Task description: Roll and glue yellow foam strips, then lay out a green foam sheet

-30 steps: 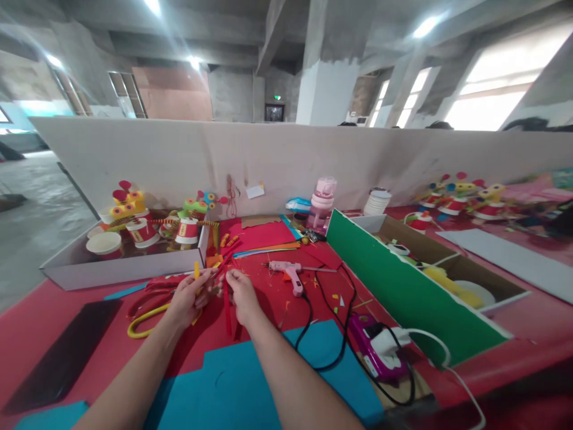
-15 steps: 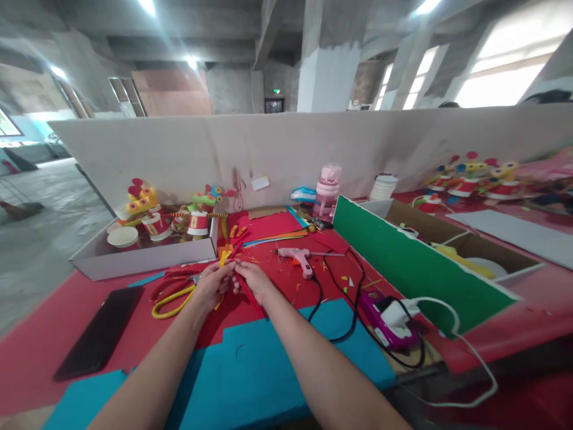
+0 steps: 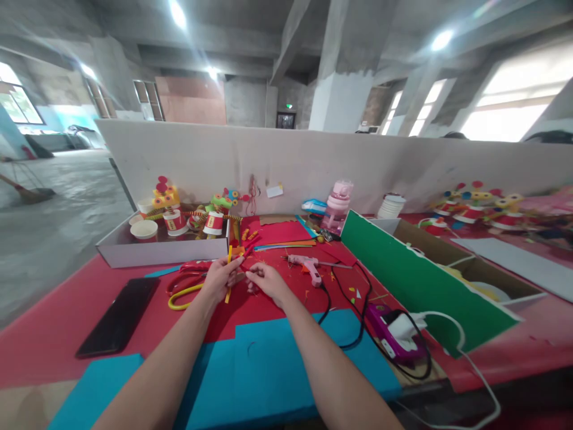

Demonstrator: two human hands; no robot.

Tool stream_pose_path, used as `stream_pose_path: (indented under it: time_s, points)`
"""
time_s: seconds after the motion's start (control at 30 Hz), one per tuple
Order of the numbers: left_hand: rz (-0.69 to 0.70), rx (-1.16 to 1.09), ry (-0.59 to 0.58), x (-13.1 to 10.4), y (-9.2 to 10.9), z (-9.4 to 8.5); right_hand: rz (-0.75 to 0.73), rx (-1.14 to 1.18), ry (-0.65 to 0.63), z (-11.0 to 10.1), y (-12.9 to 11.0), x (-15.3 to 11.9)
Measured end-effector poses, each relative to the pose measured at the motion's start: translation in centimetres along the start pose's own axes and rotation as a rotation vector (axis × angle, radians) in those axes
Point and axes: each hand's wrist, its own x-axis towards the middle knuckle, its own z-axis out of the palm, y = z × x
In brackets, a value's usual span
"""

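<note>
My left hand [image 3: 218, 279] is closed on a yellow paper strip [image 3: 230, 255], which sticks out above and below the fingers. A red paper strip [image 3: 248, 252] crosses the yellow one at the fingertips and points up to the right. Just to the right, my right hand [image 3: 267, 280] has its fingers curled in a pinch; whether anything thin is between them is too small to make out. Left of my hands lies a cutting tool with red and yellow handles [image 3: 182, 306]. A pink glue gun [image 3: 306, 263] rests on the red table cover to the right.
A black phone [image 3: 117, 319] lies at left, blue sheets [image 3: 273, 364] in front. A white box [image 3: 165, 254] holds paper-cup figures. At right are a purple power strip [image 3: 388, 334] with cables and a green-sided box [image 3: 421, 286]. A white partition [image 3: 295, 155] stands behind.
My right hand has moved slightly away from my left and no longer lies along the red strip. The red strip now projects from my left fingertips. The camera view has shifted.
</note>
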Motion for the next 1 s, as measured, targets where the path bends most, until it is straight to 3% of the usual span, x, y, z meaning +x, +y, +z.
stream_pose_path:
  time_s: [0.27, 0.4, 0.47, 0.57, 0.6, 0.67, 0.8, 0.87, 1.0]
  points:
    - [0.002, 0.062, -0.087, -0.3, -0.7, 0.6, -0.014, 0.056, 0.077, 0.5, 0.4, 0.2]
    - [0.069, 0.051, 0.026, -0.3, -0.3, 0.7, 0.054, 0.002, 0.088, 0.2, -0.4, -0.1]
    - [0.153, -0.013, 0.117, -0.1, 0.6, 0.2, 0.101, -0.018, -0.005, 0.0, -1.2, -0.6]
    - [0.253, -0.140, 0.178, 0.2, 2.2, -1.2, 0.129, -0.046, -0.334, -0.5, -2.4, -1.5]
    - [0.261, -0.175, 0.181, 0.3, 2.7, -1.7, 0.127, -0.066, -0.389, -0.6, -2.6, -1.6]
    - [0.234, -0.205, 0.163, 0.4, 3.1, -2.4, 0.078, -0.111, -0.299, -0.8, -2.7, -1.6]
    - [0.111, -0.132, 0.062, 0.2, 2.3, -1.9, -0.087, -0.114, 0.125, -0.9, -1.9, -0.7]
    - [0.046, -0.053, 0.000, -0.1, 1.4, -1.0, -0.126, -0.082, 0.158, -0.7, -1.7, -0.4]
    - [-0.022, 0.067, -0.058, -0.5, -0.1, 0.6, -0.164, -0.132, 0.032, 0.0, -1.6, -0.4]
